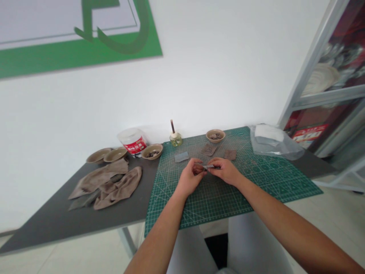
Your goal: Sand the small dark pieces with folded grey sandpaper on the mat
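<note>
Bright, diffuse light across the wall; soft detail, stretched edges

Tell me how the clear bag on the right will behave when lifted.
The bag will likely sag: it lies slack and wrinkled. It is probably light for its size, being see-through film. The white sheet seemingly inside covers only part, so may slide.

Nothing legible, red label too blurred

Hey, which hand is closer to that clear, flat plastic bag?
Right. The right hand is left of the clear, flat plastic bag and nearer the person; the left hand is farther left.
</note>
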Demonstrator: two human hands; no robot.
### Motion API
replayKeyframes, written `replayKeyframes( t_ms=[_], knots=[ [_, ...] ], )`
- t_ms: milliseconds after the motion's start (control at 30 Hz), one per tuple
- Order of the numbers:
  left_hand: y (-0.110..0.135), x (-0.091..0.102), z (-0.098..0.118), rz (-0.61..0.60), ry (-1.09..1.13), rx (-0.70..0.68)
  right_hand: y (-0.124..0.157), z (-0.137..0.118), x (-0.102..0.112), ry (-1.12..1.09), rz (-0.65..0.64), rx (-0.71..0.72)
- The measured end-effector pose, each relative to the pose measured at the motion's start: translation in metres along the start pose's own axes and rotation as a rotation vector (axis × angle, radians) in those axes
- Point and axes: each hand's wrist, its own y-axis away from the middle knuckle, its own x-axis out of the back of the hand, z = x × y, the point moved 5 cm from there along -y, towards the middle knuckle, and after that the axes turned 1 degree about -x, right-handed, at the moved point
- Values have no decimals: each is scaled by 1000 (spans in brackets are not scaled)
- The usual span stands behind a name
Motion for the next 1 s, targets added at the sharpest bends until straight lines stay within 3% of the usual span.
replayKeyframes(
  t_ms=[1000],
  knots=[
    [1,0,3,11,-9,25,1,-3,-3,39,-11,22]
  ],
)
